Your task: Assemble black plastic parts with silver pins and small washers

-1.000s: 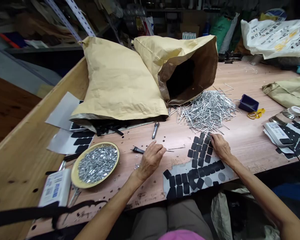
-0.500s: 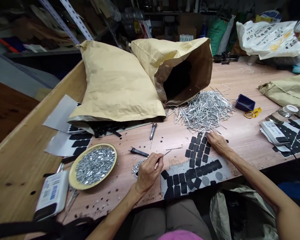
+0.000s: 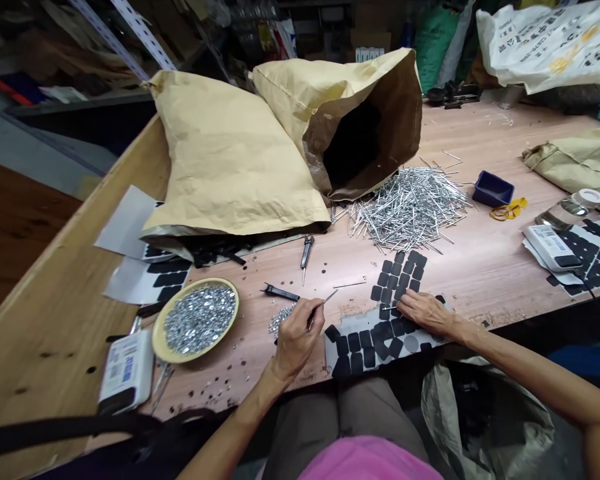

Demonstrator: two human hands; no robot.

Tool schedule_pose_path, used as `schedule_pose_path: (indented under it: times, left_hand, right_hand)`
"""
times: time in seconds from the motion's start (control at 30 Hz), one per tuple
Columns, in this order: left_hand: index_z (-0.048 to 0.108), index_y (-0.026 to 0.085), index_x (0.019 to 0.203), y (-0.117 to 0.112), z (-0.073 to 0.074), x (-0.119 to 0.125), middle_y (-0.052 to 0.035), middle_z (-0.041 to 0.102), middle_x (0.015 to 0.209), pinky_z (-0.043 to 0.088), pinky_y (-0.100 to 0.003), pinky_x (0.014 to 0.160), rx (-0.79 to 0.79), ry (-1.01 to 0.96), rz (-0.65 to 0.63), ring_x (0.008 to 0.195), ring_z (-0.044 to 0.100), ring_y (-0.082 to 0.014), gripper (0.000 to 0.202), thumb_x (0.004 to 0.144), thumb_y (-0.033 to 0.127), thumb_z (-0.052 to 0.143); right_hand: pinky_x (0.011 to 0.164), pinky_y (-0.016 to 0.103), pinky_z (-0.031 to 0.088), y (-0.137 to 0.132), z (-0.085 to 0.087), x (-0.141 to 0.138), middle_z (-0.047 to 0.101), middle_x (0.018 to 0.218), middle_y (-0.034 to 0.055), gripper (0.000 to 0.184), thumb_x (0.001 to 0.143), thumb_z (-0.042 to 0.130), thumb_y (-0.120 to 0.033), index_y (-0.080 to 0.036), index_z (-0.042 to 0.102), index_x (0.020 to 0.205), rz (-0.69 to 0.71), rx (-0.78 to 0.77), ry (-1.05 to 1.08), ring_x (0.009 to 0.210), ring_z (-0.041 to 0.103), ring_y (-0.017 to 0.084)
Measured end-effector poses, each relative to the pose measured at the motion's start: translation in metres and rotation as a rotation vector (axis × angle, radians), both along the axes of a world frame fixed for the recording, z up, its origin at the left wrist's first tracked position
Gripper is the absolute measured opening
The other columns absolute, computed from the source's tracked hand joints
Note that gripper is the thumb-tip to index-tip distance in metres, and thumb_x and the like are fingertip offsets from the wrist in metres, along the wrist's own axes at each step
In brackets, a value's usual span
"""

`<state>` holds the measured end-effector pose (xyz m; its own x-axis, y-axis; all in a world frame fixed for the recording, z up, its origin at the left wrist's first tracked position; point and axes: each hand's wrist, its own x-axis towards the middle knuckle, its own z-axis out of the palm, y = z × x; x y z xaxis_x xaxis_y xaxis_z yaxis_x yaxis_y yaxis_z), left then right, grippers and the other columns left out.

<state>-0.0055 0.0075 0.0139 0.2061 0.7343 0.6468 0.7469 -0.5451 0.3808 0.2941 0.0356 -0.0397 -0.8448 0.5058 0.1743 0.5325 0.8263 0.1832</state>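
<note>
Over near black pads [image 3: 396, 269], the right hand [image 3: 427, 313], drawn back from the far pin pile [image 3: 413, 208], seemingly pinches a pin [image 3: 389, 308]; the left hand [image 3: 297, 333] pinches a second pin [image 3: 331, 297], so both are occupied.

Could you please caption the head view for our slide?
Left hand with a metal pin, right hand at the black pieces.

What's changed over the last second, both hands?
Right hand moved from beside the pin pile toward the person, to the lower black pads; a metal pin now sticks out at its fingertips. Left hand drew back toward the person, thin rod in its grip, uncovering more of the black clip. Pin pile, paper sacks and yellow bowl stayed put.
</note>
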Motion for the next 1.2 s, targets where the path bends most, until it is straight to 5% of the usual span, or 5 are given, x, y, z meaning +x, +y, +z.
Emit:
schedule_pose_path:
  times: [0.27,0.67,0.8,1.07,1.2]
  left_hand:
    - [0.059,0.018,0.083,-0.022,0.004,0.006,0.0014,0.061,0.066,0.045,-0.02,0.058,-0.011,-0.056,-0.007,0.058,0.058,-0.01,0.013,0.086,0.013,0.048]
    - [0.067,0.017,0.087,-0.058,-0.004,-0.024,-0.0031,0.071,0.079,0.051,-0.025,0.066,-0.232,-0.276,0.08,0.069,0.065,-0.0148,0.019,0.085,0.024,0.049]
    - [0.066,0.017,0.086,-0.061,-0.003,-0.019,-0.0038,0.071,0.079,0.052,-0.026,0.067,-0.234,-0.297,0.057,0.073,0.067,-0.0159,0.019,0.085,0.025,0.049]
    - [0.066,0.019,0.087,-0.067,-0.005,-0.025,-0.0037,0.073,0.082,0.055,-0.027,0.069,-0.227,-0.277,0.109,0.076,0.069,-0.017,0.018,0.085,0.024,0.049]
    - [0.067,0.019,0.086,-0.068,-0.009,-0.034,-0.004,0.073,0.082,0.055,-0.028,0.071,-0.249,-0.277,0.156,0.076,0.069,-0.0177,0.017,0.084,0.024,0.05]
  right_hand:
    - [0.057,0.026,0.033,-0.021,0.024,-0.004,0.057,0.073,0.0054,0.03,0.095,0.035,-0.017,-0.016,0.059,0.077,-0.207,-0.105,0.045,0.071,0.049,0.016]
    - [0.058,0.023,0.041,-0.197,0.06,0.077,0.06,0.071,0.0031,0.031,0.093,0.038,-0.03,-0.02,0.06,0.074,-0.82,-0.359,0.22,0.065,0.057,0.013]
    - [0.067,0.024,0.044,-0.151,0.062,0.051,0.063,0.083,0.0055,0.031,0.095,0.038,-0.032,-0.02,0.062,0.08,-0.771,-0.219,0.316,0.078,0.059,0.016]
    - [0.054,0.025,0.033,0.038,0.046,0.01,0.06,0.094,0.0117,0.029,0.096,0.037,-0.026,-0.015,0.062,0.088,-0.699,-0.061,0.021,0.089,0.051,0.02]
    - [0.051,0.026,0.03,0.06,0.035,0.007,0.059,0.09,0.0135,0.029,0.095,0.035,-0.017,-0.011,0.062,0.085,-0.613,-0.077,-0.027,0.083,0.05,0.02]
